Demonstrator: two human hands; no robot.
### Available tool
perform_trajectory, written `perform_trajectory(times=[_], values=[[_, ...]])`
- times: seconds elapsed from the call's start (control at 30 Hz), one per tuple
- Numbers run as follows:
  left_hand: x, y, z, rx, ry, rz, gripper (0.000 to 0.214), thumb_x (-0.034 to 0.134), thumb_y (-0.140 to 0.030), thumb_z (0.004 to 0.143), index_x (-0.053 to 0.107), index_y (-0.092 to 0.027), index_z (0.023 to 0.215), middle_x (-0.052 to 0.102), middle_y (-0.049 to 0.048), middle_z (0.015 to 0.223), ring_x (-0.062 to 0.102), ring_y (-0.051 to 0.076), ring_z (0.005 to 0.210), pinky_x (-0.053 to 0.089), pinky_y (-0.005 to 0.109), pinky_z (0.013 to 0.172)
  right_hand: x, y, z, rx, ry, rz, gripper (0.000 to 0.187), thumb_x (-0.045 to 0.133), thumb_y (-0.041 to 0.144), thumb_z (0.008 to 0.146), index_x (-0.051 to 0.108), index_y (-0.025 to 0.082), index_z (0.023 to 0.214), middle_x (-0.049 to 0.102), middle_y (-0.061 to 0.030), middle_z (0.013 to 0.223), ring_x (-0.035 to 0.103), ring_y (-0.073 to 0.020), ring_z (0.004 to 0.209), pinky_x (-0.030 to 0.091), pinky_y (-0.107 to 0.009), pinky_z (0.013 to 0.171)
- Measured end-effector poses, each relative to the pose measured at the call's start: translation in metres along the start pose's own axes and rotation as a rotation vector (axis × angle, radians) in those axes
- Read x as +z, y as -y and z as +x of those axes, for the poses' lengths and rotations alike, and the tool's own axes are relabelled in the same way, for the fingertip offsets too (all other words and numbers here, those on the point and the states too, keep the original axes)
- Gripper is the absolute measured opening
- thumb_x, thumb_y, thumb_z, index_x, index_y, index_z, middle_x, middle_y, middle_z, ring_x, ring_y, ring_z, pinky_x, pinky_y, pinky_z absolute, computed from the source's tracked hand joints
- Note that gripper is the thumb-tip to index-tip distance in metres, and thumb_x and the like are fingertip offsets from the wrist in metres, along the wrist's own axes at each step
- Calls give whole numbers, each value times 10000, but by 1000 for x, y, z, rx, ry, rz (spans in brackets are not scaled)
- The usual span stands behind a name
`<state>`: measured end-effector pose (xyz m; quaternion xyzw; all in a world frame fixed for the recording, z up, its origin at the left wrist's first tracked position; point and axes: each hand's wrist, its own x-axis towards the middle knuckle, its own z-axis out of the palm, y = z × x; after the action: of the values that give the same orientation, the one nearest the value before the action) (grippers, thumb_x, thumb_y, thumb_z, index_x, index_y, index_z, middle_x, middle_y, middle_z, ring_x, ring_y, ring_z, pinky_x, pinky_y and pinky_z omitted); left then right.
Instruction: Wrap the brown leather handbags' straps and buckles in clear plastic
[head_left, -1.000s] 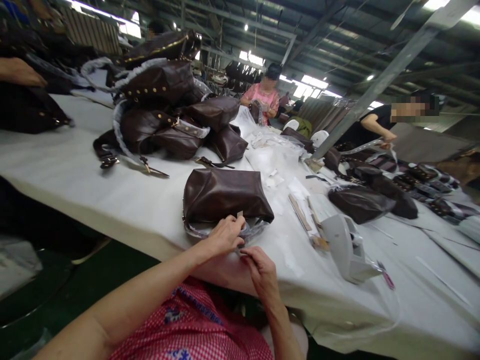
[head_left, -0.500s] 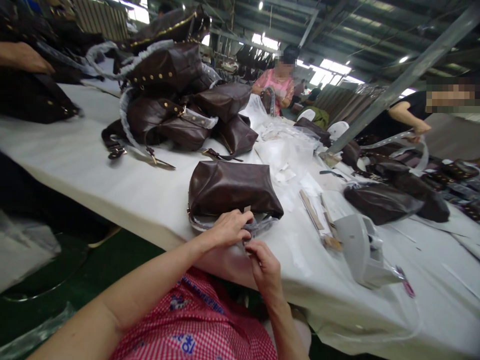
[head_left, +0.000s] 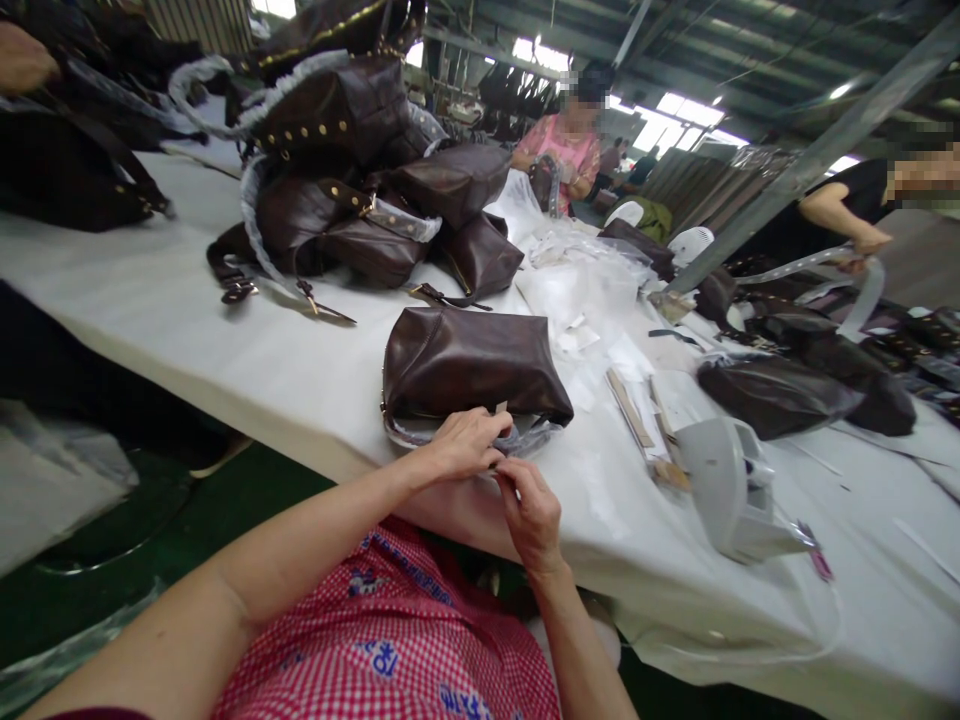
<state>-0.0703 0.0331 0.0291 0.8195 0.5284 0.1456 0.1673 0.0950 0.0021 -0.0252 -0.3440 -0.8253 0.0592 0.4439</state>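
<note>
A dark brown leather bag (head_left: 476,360) lies on its side at the near edge of the white-covered table. Along its near side runs a strap wrapped in clear plastic (head_left: 536,438). My left hand (head_left: 466,445) is closed on this wrapped strap, close against the bag, with a small tan tag (head_left: 501,408) showing just above its fingers. Right beside it, my right hand (head_left: 531,508) is closed in a pinch near the left fingertips. Whatever those fingers hold is too small and too hidden to name.
Brown studded bags (head_left: 337,120) are piled beyond on the left. A grey-white device (head_left: 724,490) stands to the right, near cardboard strips (head_left: 630,405) and clear plastic sheets (head_left: 570,270). More bags (head_left: 780,390) lie at right. Co-workers handle straps across the table; another hand (head_left: 22,60) shows upper left.
The view has shifted slightly. My right hand has come up a little, closer to the left fingers and the strap. The bag stays in place under my left hand.
</note>
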Motion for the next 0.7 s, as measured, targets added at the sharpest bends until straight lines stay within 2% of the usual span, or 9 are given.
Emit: perform_trajectory(times=[0.07,0.2,0.27,0.37,0.53,0.63,0.7], values=[[2,0,0,1,2,19,260,576,-302,829,533,-249,1079,600,43,971,596,219,924,467,298,775,0,1,1,55,-25,14,125,512,182,922,631,211,901,664,-51,822,651,-162,778,553,-271,729],[4,1,1,-6,1,32,260,568,-316,837,534,-247,1085,600,50,971,600,222,919,473,302,772,-2,3,1,27,132,19,211,444,136,924,641,211,938,663,-72,929,653,-159,838,538,-244,723],[3,2,2,2,0,29,264,573,-321,832,533,-251,1083,603,44,959,601,221,919,475,299,774,-2,2,-2,36,153,38,264,405,105,916,633,212,997,666,-75,962,653,-160,873,536,-248,750],[4,2,2,20,12,51,287,576,-332,832,526,-254,1103,601,47,969,608,219,907,479,300,781,-1,1,-7,66,123,64,293,390,99,905,617,213,1051,673,-67,942,653,-164,867,536,-266,772],[8,6,2,39,12,97,364,551,-351,859,477,-229,1194,592,81,1029,618,237,927,482,327,815,4,3,-4,146,87,96,164,448,160,924,603,211,914,656,-26,798,640,-142,735,525,-235,703],[6,9,2,71,10,66,406,534,-365,875,441,-215,1241,598,88,1037,624,245,932,481,336,821,5,4,0,230,61,136,149,450,179,932,586,213,884,648,-14,774,636,-139,709,530,-241,693],[4,11,2,110,13,44,381,525,-356,883,451,-206,1225,605,90,1031,626,250,930,484,334,807,5,2,2,229,54,121,151,455,185,932,593,214,877,643,-22,790,635,-143,720,535,-250,691]])
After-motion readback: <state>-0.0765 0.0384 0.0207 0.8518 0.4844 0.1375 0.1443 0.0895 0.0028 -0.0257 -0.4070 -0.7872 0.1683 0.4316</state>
